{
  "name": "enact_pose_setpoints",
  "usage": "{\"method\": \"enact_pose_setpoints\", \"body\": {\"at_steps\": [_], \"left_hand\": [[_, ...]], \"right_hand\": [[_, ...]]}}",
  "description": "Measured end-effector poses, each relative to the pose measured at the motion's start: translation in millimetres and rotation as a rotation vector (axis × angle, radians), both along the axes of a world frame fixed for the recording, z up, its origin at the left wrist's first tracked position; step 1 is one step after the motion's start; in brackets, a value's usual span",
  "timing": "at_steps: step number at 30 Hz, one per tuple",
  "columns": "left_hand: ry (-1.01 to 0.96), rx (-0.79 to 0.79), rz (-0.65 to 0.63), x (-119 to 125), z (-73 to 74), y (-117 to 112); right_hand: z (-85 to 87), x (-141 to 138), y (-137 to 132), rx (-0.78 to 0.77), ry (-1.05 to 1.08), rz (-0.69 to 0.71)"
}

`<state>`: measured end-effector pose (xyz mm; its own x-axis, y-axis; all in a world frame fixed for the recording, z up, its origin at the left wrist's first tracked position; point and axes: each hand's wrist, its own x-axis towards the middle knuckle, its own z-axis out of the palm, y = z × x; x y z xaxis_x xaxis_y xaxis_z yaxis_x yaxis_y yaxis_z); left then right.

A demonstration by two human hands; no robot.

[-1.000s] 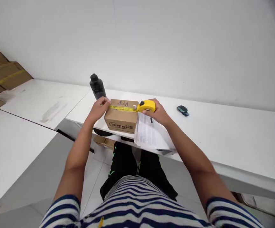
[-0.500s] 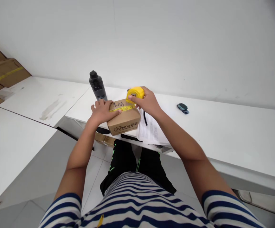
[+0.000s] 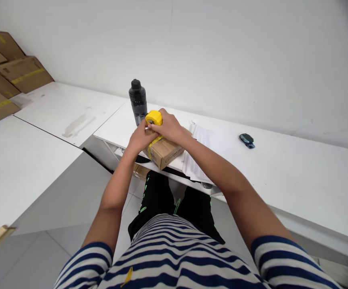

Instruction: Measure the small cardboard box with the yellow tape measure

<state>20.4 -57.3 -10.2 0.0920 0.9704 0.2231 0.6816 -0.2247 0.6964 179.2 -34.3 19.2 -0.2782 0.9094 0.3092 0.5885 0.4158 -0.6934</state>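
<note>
One small cardboard box (image 3: 165, 150) sits at the white desk's (image 3: 282, 168) near edge, its long axis skewed toward the far left; the left hand (image 3: 139, 138) pinches a yellow tape blade (image 3: 153, 141) against it; one black cylindrical bottle (image 3: 138, 102) stands just behind; the right hand (image 3: 169, 126) grips one round yellow tape measure (image 3: 153, 118) above; printed paper sheets (image 3: 199, 154) lie beside.
</note>
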Motion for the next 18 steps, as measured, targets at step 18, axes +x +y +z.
{"method": "enact_pose_setpoints", "body": {"at_steps": [18], "left_hand": [[0.123,-0.127,-0.135,-1.5,13.0,-2.0]], "right_hand": [[-14.3,35.0,-58.8,0.011,0.079,-0.21]]}}
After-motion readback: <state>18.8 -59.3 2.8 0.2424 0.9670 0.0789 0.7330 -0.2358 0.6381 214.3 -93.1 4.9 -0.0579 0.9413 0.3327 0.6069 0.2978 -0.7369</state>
